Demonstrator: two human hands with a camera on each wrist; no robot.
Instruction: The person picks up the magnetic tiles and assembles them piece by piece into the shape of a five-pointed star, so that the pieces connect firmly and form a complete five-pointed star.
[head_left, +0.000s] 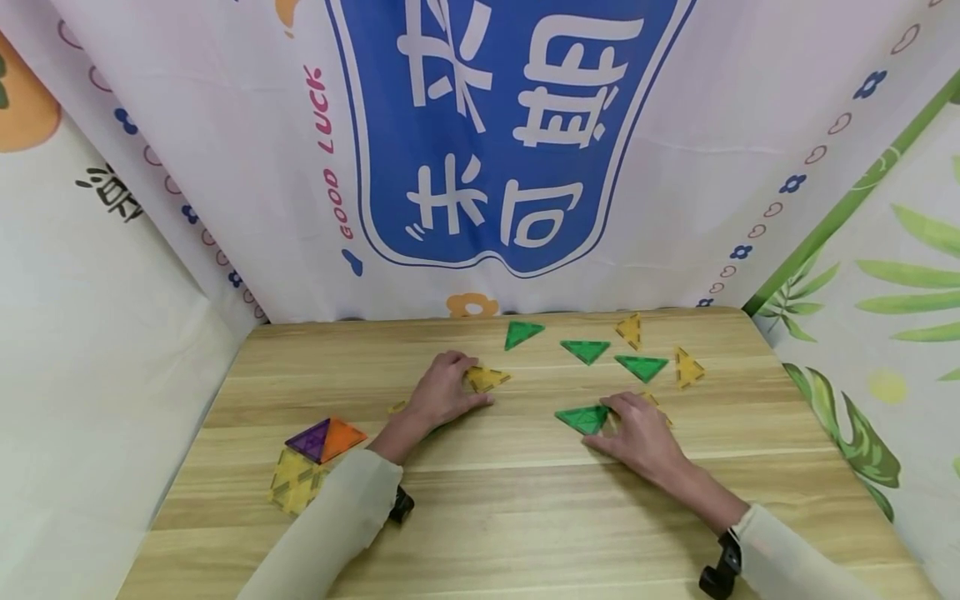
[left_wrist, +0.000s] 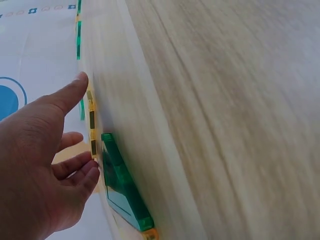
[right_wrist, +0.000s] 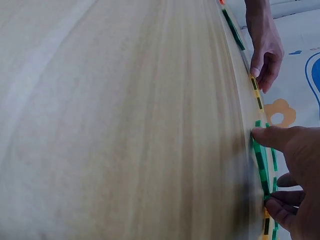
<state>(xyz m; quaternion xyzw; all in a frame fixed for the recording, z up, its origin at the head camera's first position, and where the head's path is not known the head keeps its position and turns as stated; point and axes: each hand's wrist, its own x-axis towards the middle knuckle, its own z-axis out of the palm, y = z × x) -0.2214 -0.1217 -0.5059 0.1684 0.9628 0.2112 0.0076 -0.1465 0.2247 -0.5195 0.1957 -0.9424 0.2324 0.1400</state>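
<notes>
My left hand lies on the wooden table, fingertips touching a yellow triangle tile. In the left wrist view the left hand has its thumb straight and fingers loosely bent at that yellow tile's edge, with a green tile under the palm. My right hand pinches a green triangle tile flat on the table. The right wrist view shows the right hand with thumb and fingertips at opposite ends of the green tile.
Three more green triangles and two yellow ones lie near the back edge. A joined purple, orange and yellow tile piece sits front left. Printed cloth walls enclose three sides.
</notes>
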